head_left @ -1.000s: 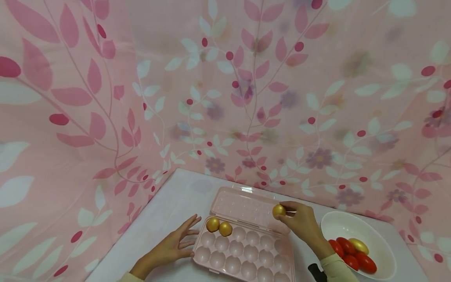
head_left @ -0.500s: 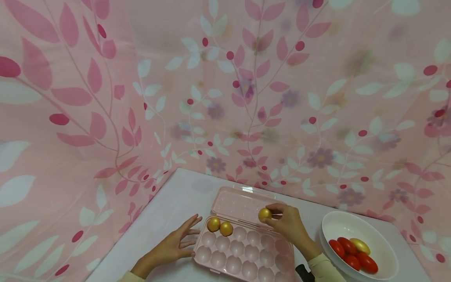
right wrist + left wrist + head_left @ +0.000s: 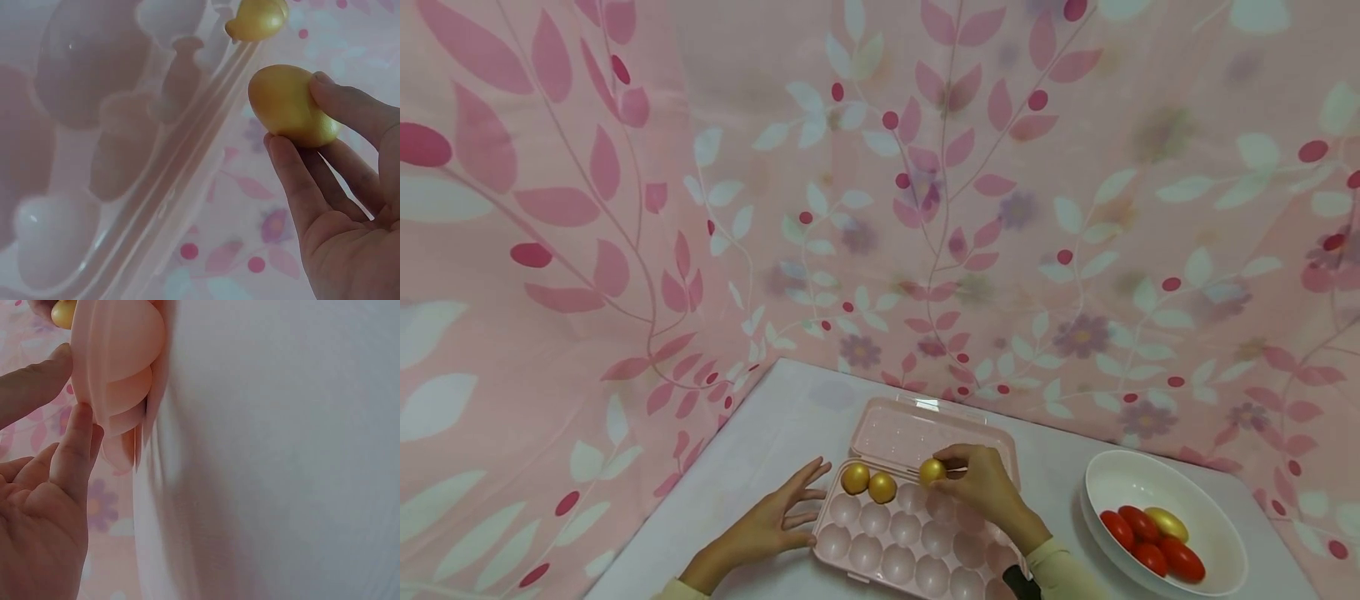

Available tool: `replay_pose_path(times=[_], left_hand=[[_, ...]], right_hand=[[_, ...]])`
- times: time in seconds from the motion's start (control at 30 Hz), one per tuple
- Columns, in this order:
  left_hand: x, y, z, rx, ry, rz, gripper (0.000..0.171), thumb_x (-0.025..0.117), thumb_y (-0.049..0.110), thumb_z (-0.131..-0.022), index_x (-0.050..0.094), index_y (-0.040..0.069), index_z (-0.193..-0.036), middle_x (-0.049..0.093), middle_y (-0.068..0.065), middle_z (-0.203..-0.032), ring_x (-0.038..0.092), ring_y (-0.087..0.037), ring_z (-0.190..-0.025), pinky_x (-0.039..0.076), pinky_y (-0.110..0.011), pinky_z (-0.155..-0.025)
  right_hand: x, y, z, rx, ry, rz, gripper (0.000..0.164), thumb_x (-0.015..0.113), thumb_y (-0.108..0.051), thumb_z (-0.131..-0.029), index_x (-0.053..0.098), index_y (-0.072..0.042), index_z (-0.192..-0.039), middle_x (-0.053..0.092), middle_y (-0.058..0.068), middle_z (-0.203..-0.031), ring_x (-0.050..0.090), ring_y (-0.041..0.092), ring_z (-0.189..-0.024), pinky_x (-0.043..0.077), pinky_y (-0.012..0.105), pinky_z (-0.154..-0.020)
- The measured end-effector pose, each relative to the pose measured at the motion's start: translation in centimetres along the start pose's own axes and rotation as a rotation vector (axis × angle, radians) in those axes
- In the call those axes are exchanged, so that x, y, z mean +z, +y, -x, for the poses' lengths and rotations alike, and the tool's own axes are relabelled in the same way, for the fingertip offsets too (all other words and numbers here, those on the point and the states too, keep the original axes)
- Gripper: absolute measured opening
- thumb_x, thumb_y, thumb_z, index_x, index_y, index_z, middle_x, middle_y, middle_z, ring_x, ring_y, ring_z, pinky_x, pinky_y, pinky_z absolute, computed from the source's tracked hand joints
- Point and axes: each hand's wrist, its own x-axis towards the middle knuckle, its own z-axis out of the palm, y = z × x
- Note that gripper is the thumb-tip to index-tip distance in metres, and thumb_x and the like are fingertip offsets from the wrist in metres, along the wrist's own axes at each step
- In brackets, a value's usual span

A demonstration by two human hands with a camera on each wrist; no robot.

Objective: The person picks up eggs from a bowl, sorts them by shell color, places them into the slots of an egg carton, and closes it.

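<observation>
Between thumb and fingers my right hand (image 3: 988, 487) pinches a golden egg (image 3: 292, 105), held over the back row of a pink egg carton (image 3: 880, 525). Two more golden eggs (image 3: 868, 482) sit side by side in the carton's back-left cups. With fingers spread, my left hand (image 3: 767, 521) touches the carton's left side; in the left wrist view its thumb and fingertips (image 3: 80, 415) rest against the rim. The carton's lid (image 3: 895, 429) lies folded back behind it.
To the right stands a white bowl (image 3: 1213, 521) with several red eggs (image 3: 1150, 533) and one golden egg (image 3: 1167, 523). A black strap-like piece (image 3: 1021, 583) shows by the right wrist. Pink patterned cloth (image 3: 925, 208) rises behind the white table (image 3: 790, 408).
My right hand has carried the golden egg leftward and slightly down, from over the lid's right part to the carton's back row. The left hand has stayed in place.
</observation>
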Motion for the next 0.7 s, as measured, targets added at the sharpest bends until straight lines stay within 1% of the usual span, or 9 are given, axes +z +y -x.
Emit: replay_pose_path(times=[0.1,0.17,0.4,0.53,0.7], left_hand=[[0.0,-0.1,0.0,0.009,0.0,-0.003,0.103,0.073,-0.001,-0.084,0.005,0.02,-0.158,0.013,-0.022,-0.159,0.037,-0.047,-0.132,0.045,-0.04,-0.103],[0.0,0.0,0.0,0.003,-0.001,-0.006,0.103,0.073,0.0,-0.084,0.005,0.021,-0.158,0.013,-0.021,-0.16,0.036,-0.047,-0.132,0.045,-0.04,-0.103],[0.1,0.1,-0.1,0.002,0.0,0.018,0.104,0.073,-0.004,-0.083,0.005,0.02,-0.158,0.012,-0.02,-0.16,0.034,-0.048,-0.133,0.044,-0.041,-0.104],[0.1,0.1,-0.1,-0.008,0.007,0.02,0.104,0.073,-0.005,-0.082,0.006,0.021,-0.158,0.012,-0.021,-0.16,0.035,-0.047,-0.133,0.044,-0.039,-0.104],[0.0,0.0,-0.1,-0.018,0.002,0.013,0.106,0.074,-0.003,-0.082,0.005,0.021,-0.158,0.011,-0.021,-0.16,0.035,-0.046,-0.134,0.044,-0.037,-0.104]], right_hand=[[0.7,0.2,-0.1,0.003,-0.036,-0.003,0.028,0.081,0.0,-0.076,0.071,0.004,-0.102,0.071,0.012,-0.098,0.07,0.028,-0.09,0.059,0.024,-0.073],[1.1,0.4,-0.1,0.006,-0.053,-0.006,0.028,0.081,0.0,-0.076,0.071,0.004,-0.102,0.071,0.012,-0.098,0.07,0.027,-0.09,0.059,0.025,-0.074],[2.1,0.6,-0.4,0.017,-0.066,0.012,0.03,0.084,-0.002,-0.073,0.072,0.004,-0.099,0.071,0.013,-0.094,0.069,0.026,-0.085,0.06,0.03,-0.073],[2.4,0.6,-0.4,0.043,-0.072,0.001,0.03,0.085,-0.004,-0.072,0.072,0.003,-0.098,0.071,0.011,-0.092,0.069,0.025,-0.085,0.06,0.028,-0.073],[2.6,0.8,-0.4,0.054,-0.081,-0.006,0.032,0.087,-0.005,-0.069,0.072,0.002,-0.096,0.071,0.01,-0.09,0.069,0.024,-0.083,0.059,0.025,-0.071]])
